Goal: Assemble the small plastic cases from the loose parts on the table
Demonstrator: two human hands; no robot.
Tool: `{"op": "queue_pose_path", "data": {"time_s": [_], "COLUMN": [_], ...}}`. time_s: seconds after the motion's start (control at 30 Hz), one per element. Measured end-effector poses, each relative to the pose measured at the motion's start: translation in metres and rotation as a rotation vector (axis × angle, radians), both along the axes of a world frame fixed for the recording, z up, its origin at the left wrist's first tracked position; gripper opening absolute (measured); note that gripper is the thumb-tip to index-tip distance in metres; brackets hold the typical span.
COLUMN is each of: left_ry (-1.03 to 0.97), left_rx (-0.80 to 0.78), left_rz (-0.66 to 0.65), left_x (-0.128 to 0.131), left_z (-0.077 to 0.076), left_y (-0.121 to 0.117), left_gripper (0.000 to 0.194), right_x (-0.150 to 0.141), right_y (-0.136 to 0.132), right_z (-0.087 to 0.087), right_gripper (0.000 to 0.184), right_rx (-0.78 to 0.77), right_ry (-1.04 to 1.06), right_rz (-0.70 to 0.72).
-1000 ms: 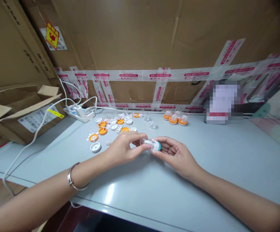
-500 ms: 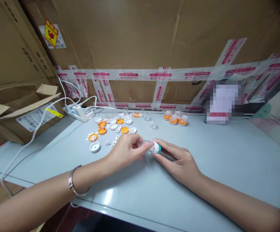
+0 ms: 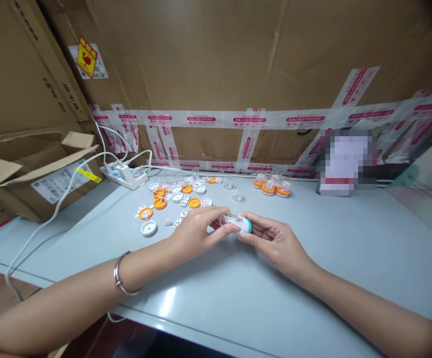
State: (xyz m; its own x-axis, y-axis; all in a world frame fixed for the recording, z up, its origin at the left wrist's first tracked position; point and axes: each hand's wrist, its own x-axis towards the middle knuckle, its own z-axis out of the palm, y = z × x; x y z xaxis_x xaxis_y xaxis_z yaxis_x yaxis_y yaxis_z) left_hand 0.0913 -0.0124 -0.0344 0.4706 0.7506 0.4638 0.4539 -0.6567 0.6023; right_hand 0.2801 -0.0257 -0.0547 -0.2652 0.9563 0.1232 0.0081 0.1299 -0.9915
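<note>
Between my hands, just above the table, is a small clear plastic capsule [image 3: 234, 221] with a white and teal base, lying on its side. My left hand [image 3: 204, 226] pinches its clear end and middle between thumb and fingers. At the teal end, my right hand [image 3: 270, 235] grips the base with thumb and fingertips. Small white pieces show inside the clear part. Left of the capsule lie loose parts: a white ring-shaped base [image 3: 149, 228], an orange ring [image 3: 194, 203] and several white perforated pieces. Clear domes [image 3: 237, 197] sit behind my hands.
Several capsules with orange bases [image 3: 268, 189] stand together at the back. A power strip [image 3: 126, 176] with white cables and an open cardboard box [image 3: 33, 184] are at left. A blurred upright object [image 3: 344, 166] stands at the back right. A large taped carton [image 3: 208, 59] forms the back wall.
The capsule has turned slightly, so more of its clear side and inner pieces show. My right fingers have shifted on the teal base. The whole view has moved a little.
</note>
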Motion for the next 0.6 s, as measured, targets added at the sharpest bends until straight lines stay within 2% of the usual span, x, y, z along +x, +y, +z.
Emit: {"op": "queue_pose_path", "data": {"time_s": [0.13, 0.27, 0.43, 0.6], "left_ry": [-0.139, -0.275, -0.383, -0.455], "left_rx": [-0.142, -0.318, -0.501, -0.578], "left_rz": [-0.073, -0.162, -0.146, -0.142], "left_x": [0.001, 0.006, 0.013, 0.016], "left_z": [0.003, -0.003, -0.012, -0.007], "left_y": [0.006, 0.012, 0.013, 0.008], "left_gripper": [0.024, 0.044, 0.030, 0.027], "right_x": [-0.004, -0.006, -0.006, -0.006], "right_y": [-0.004, -0.008, -0.006, -0.002], "right_z": [0.005, 0.008, 0.008, 0.005], "right_gripper": [0.040, 0.035, 0.026, 0.023], "right_rx": [-0.158, -0.328, -0.417, -0.457], "right_ry": [0.169, 0.401, 0.579, 0.661], "right_rz": [0.097, 0.138, 0.170, 0.147]}}
